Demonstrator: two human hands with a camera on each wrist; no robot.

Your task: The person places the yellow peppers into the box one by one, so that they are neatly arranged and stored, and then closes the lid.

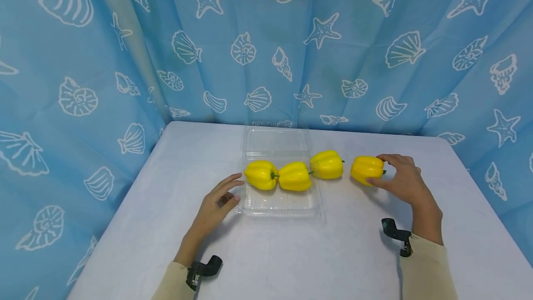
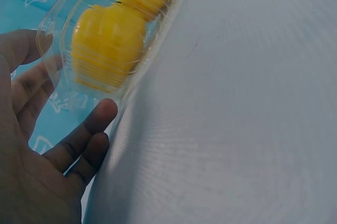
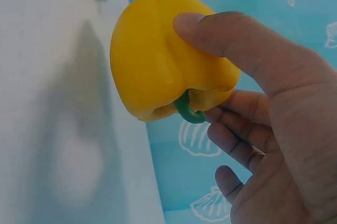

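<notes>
Pinching rightmost pepper (image 1: 363, 169): right hand (image 1: 405, 182) | lay between container (image 1: 279, 212) and right edge of table (image 1: 470, 216) | left hand (image 1: 211, 211) loosely spread, no grip visible

Curtained-off spot, kind of room unclear: blue seashell-print curtain (image 1: 291, 73) behind and beside white table (image 1: 325, 253).

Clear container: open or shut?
Open: in the head view, its lid is folded back beyond the base, leaving two peppers uncovered.

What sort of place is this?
Probably a staged tabletop recording setup: a white-covered table, a blue seashell-print curtain behind it, and a black device at each wrist.
</notes>
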